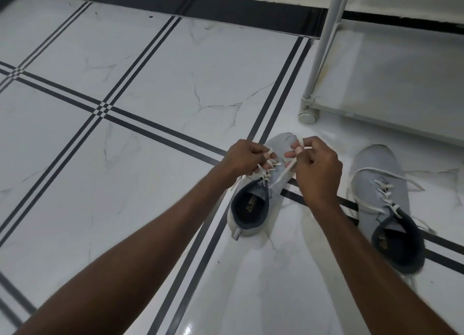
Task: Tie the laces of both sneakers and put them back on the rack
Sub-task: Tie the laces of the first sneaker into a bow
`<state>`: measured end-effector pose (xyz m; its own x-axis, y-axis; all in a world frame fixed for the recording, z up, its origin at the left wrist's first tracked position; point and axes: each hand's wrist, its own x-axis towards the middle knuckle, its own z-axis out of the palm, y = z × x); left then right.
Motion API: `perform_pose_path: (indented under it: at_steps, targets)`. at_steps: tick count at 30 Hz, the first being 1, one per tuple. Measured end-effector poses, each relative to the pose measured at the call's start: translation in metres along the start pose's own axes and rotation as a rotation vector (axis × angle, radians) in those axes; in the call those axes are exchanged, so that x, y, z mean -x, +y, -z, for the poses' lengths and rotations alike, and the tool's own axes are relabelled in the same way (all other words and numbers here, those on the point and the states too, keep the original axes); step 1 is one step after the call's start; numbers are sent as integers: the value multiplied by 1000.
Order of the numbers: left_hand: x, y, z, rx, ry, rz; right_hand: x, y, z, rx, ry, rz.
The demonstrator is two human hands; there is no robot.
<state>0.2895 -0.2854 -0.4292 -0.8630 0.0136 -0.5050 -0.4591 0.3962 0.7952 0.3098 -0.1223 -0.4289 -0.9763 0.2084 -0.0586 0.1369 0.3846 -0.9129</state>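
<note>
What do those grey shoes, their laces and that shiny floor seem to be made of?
Shoes: soft matte grey fabric, probably knit or canvas, with no shine. Laces: flat off-white woven cord, likely cotton. Floor: glossy white tile, marble-look with grey veins and dark stripes, probably glazed ceramic.

Two pale grey sneakers with dark linings, upright on the white tiled floor [150, 66]. Left sneaker [253, 204] near the rack [391, 83] foot, white laces [272, 165] pulled taut. Right sneaker [386, 204] beside it, loose laces [391, 181] untied, trailing.
</note>
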Motion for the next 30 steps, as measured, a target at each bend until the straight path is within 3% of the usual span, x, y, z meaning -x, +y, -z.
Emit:
perform_pose_path:
  at_steps: [3, 6, 9, 13, 19, 24, 28, 30]
  targets:
    - [4, 4, 5, -16, -163, -39, -22, -7, 1, -230, -187, -154]
    - [8, 13, 6, -50, -290, -67, -38, -10, 0, -282, -316, -191]
    - [9, 19, 5, -55, -270, -59, -46, -12, 1, -306, -413, -236]
    - [7, 25, 2, -19, -208, -12, -51, -9, 7, -1, -401, -11]
    - [5, 33, 11, 37, -122, -36, -49, -10, 19, 248, -587, -74]
    - [4, 33, 31, 25, -138, -98, -41, -10, 32, 176, -699, -181]
    - [0, 30, 37, -352, -61, -287, -33, -4, 34, 167, -632, -140]
    - [-2, 26, 30, -534, 4, -422, -26, 3, 25, 154, -521, -95]
